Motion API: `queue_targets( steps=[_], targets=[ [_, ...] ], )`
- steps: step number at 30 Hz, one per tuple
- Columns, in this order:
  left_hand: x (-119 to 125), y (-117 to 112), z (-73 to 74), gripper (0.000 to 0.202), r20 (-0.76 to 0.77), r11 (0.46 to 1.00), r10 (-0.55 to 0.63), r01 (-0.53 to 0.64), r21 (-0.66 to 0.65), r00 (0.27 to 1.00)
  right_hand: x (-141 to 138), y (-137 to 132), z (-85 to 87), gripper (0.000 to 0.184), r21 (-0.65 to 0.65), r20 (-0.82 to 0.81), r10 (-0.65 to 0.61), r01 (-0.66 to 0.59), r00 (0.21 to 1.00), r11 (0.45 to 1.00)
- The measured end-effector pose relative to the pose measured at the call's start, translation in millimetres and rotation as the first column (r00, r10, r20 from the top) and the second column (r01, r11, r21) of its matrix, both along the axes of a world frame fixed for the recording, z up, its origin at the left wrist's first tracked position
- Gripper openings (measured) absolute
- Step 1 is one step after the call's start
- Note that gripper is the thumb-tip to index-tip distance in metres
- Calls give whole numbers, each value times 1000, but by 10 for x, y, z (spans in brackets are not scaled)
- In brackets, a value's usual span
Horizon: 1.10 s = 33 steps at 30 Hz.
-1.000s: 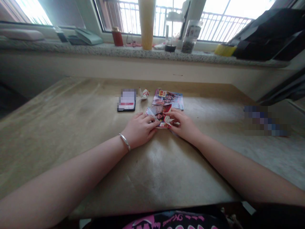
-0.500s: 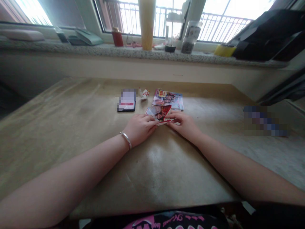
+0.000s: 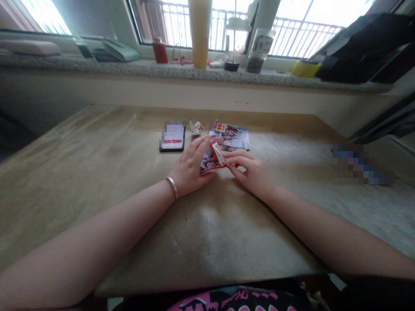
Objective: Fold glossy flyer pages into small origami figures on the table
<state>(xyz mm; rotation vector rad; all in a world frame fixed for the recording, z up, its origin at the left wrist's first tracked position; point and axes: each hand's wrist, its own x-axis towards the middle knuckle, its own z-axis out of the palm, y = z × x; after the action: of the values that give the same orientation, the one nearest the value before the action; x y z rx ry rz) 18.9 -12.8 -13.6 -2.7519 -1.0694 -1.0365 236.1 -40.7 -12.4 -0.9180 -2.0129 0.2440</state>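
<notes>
A small folded piece of colourful printed paper (image 3: 212,159) stands between my two hands on the tan table (image 3: 113,181). My left hand (image 3: 189,166), with a silver bangle on its wrist, has its fingers stretched up along the paper's left side. My right hand (image 3: 251,170) pinches the paper's folded right edge with its fingertips. Just behind lies a flat colourful leaflet (image 3: 231,134). A phone (image 3: 173,137) lies left of the leaflet, and a small crumpled paper scrap (image 3: 196,126) sits between them.
A stone windowsill (image 3: 181,71) runs along the back with a tall yellow cylinder (image 3: 199,32), a red bottle (image 3: 160,49), a jar (image 3: 259,49) and a dark bag (image 3: 366,47). A blurred-out object (image 3: 359,164) lies at the table's right.
The folded paper has been lifted from lying flat to standing on edge. My left hand's fingers went from pressing down to stretching upward beside it; my right hand shifted slightly toward the fold.
</notes>
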Motion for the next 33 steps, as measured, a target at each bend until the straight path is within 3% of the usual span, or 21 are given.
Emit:
queue_targets(
  steps=[6,13,19,23,33],
  targets=[
    [-39,25,18,105,38,989,-141,142,-32,989,-23,-60,33,16,66,75,41,-46,996,997],
    [-66,1,51,67,117,964,-243,253,-85,963,-36,-38,23,14,92,96,44,-53,994,994],
    [-38,-47,86,78,41,973,-232,232,3,972,-52,-40,-3,12,25,86,28,-30,996,999],
    [-7,-71,85,68,55,983,-174,170,61,983,-78,-63,-6,10,-18,43,0,0,999,1000],
    [15,-64,80,49,141,980,-184,171,99,973,-81,-76,11,10,-11,-43,-42,42,998,999]
  ],
)
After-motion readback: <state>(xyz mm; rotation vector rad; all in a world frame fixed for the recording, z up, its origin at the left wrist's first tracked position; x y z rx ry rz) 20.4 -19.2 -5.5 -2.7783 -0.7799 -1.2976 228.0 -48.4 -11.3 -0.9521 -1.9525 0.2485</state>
